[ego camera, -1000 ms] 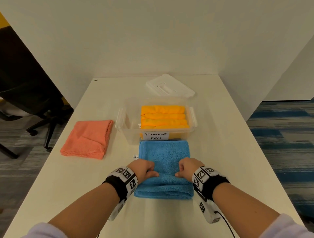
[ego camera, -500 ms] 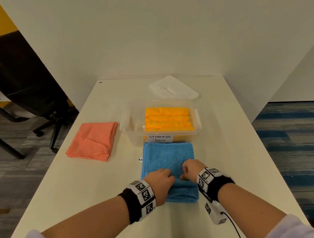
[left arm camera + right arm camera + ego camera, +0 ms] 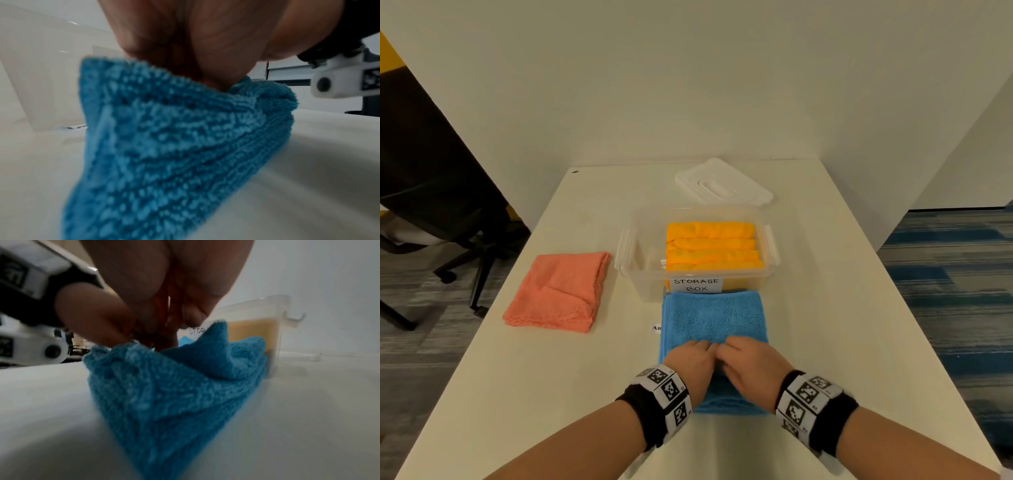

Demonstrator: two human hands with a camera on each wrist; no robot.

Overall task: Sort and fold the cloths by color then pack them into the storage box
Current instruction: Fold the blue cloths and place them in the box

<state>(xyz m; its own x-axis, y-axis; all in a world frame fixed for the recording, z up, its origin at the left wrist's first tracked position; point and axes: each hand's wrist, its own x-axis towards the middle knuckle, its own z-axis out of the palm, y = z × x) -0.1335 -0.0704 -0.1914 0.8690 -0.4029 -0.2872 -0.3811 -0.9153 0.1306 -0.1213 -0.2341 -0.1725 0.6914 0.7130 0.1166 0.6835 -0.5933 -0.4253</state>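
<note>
A folded blue cloth (image 3: 714,317) lies on the table just in front of the clear storage box (image 3: 635,274), which holds several rolled orange cloths (image 3: 712,246). My left hand (image 3: 693,356) and right hand (image 3: 736,356) sit side by side on the cloth's near half, knuckles touching. Both grip a raised fold of the blue cloth (image 3: 164,146) with curled fingers; the right wrist view shows the blue cloth (image 3: 174,386) pinched up under the right hand (image 3: 156,331). A folded salmon-pink cloth (image 3: 558,293) lies to the left of the box.
The box's white lid (image 3: 722,186) lies behind it near the wall. A small label (image 3: 655,328) peeks out at the blue cloth's left edge. A black office chair (image 3: 431,164) stands left of the table (image 3: 842,308).
Both hands slid toward each other along the blue cloth and now meet at its middle. The cloth's near part is bunched up between them.
</note>
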